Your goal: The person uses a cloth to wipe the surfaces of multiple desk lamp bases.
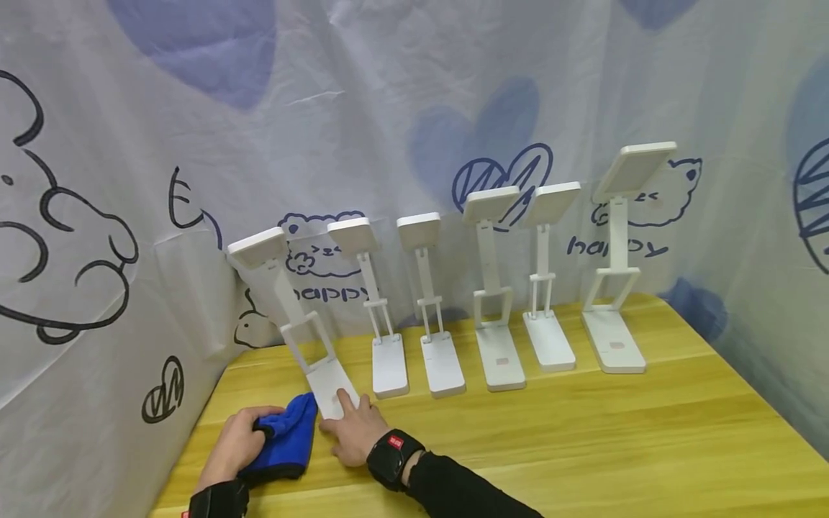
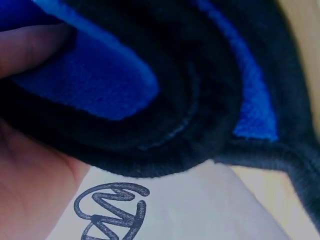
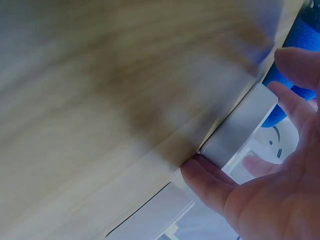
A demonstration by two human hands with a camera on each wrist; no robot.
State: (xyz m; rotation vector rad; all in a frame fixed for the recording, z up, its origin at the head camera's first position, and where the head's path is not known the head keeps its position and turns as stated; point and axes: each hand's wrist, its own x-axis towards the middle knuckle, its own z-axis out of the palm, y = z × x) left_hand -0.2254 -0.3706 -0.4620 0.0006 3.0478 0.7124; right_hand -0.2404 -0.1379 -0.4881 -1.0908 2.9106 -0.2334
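Fabric, cartoon-printed, backs the yellow wood-grain table; hands grip blue cloth, left, and white lamp, right.

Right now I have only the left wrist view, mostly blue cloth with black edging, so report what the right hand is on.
Observer: The right hand grips the leftmost white lamp by its base.
Operator: Tell me what stands to the right of that one.
Observer: Five more white lamps, set in a row.
Operator: Now give me what lies just left of the base.
Observer: The blue cloth is right beside it in the head view; whether the two touch, I cannot tell.
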